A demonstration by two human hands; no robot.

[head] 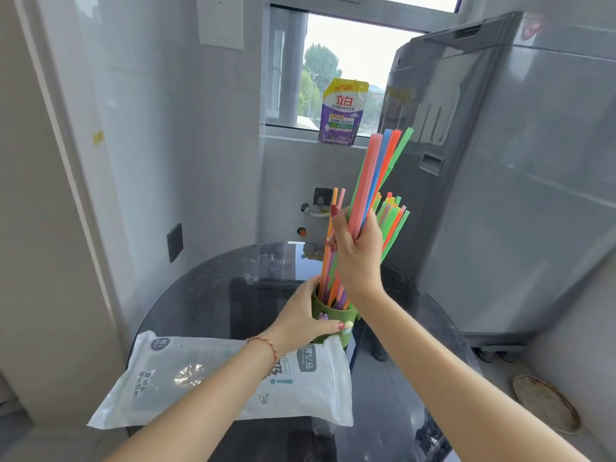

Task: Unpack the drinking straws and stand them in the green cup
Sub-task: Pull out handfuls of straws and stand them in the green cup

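A green cup (pixel 333 316) stands on the round dark glass table (pixel 206 295), with several coloured straws (pixel 330 278) upright in it. My left hand (pixel 305 315) wraps around the cup's side. My right hand (pixel 358 248) is above the cup, closed on a bundle of coloured straws (pixel 380 175) that point up and to the right. More straws (pixel 393 215) fan out behind that hand. The white plastic straw bag (pixel 206 381) lies flat at the table's near left, under my left forearm.
A grey washing machine (pixel 516 161) stands close on the right of the table. A purple detergent pouch (pixel 341 111) sits on the window sill behind. A tiled wall with a dark switch plate (pixel 175 241) is on the left. A round metal lid (pixel 546 405) lies on the floor at right.
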